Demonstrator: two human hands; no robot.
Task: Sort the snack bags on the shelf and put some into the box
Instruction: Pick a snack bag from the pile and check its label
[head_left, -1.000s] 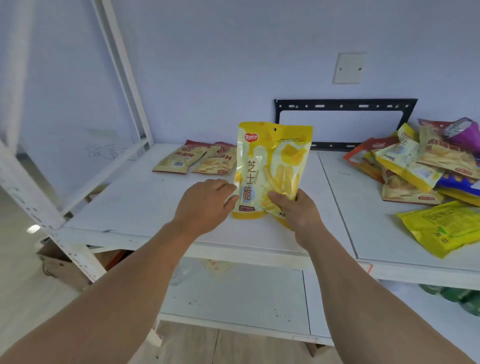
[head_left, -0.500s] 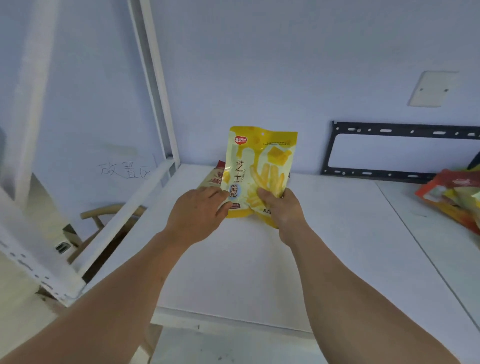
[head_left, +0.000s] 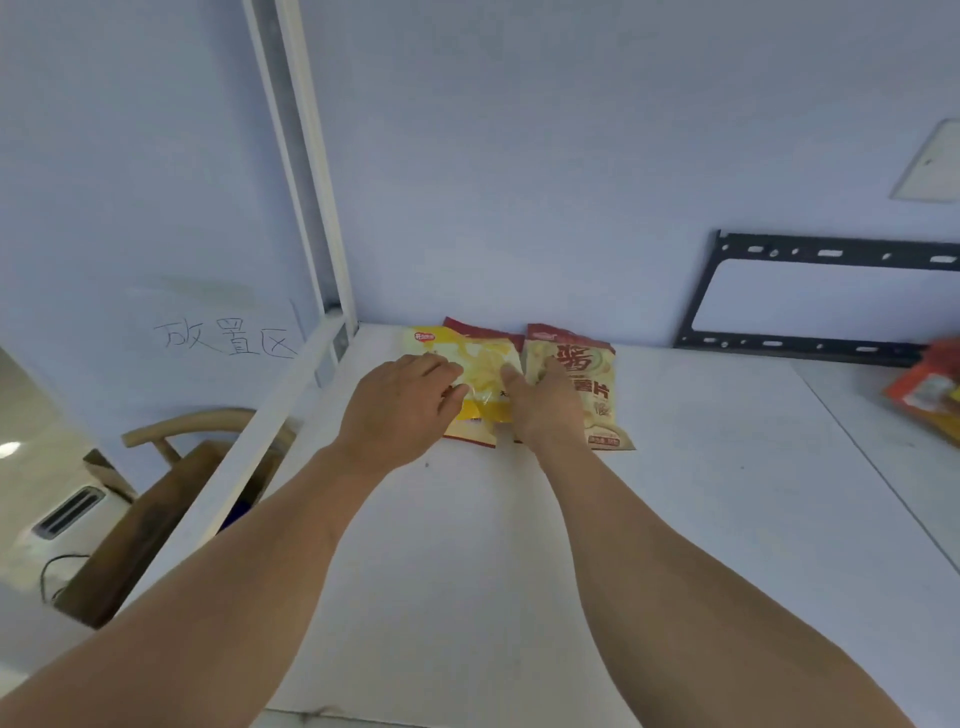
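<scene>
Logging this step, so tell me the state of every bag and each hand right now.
Yellow bag: lying on a red-topped bag, both hands on it.
Right red-topped bag: flat on shelf.
Left hand: pinching yellow bag.
Right hand: holding yellow bag.

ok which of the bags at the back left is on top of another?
The yellow bag under both hands; it overlaps the left red-topped bag. The right red-topped bag lies flat beside.

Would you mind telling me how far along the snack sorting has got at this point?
Done: two red-topped chip bags lie side by side at the shelf's back left. In hand: the left hand and right hand are laying the yellow bag over the left one. Left: an orange bag waits at the right edge; no box is in view.
</scene>
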